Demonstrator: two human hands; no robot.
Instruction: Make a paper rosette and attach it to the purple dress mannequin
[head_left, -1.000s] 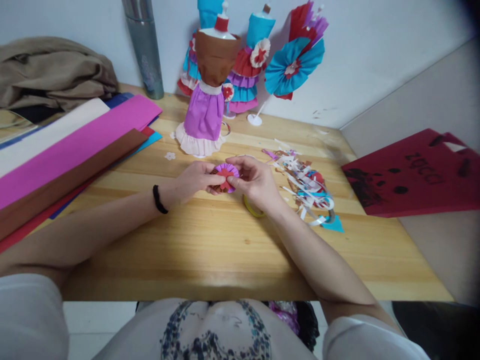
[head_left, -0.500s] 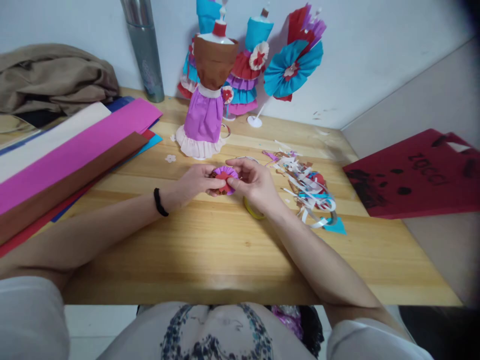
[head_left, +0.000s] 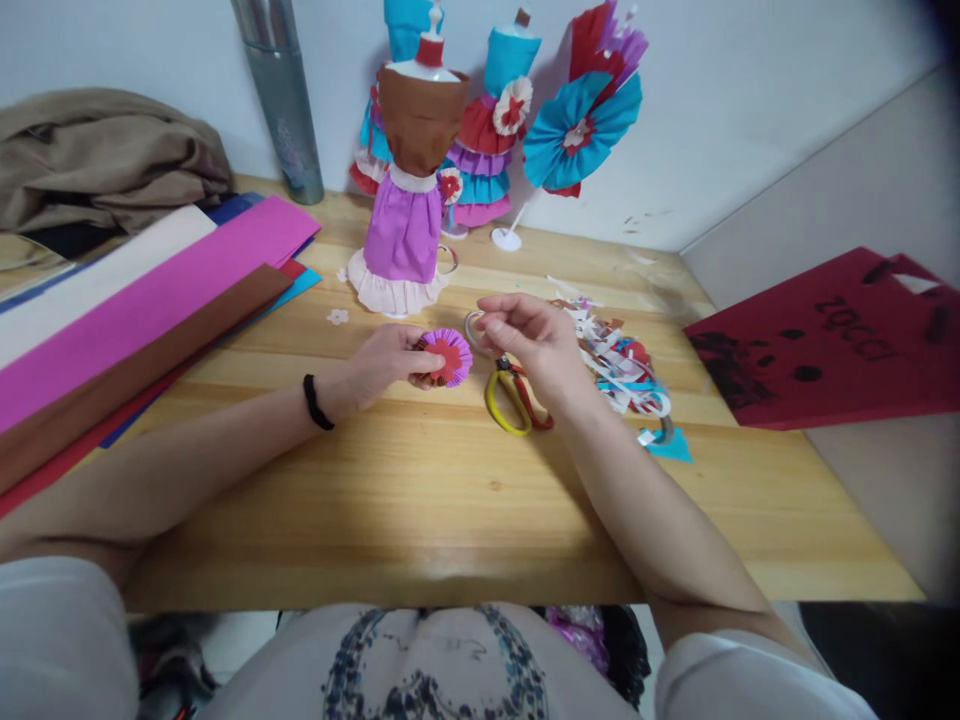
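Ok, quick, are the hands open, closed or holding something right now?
Left hand: closed, pinching the purple-and-red rosette.
Right hand: partly curled; whether it holds anything can't be told.

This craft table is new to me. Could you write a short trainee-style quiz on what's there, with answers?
1. True or false: the person's left hand holds the purple-and-red rosette.
2. The handles of the scissors are: A both blue, B yellow and orange-red, C both green.
3. Fill in: the front dress form wears a brown top above a ____ skirt.

Key: 1 true; 2 B; 3 purple.
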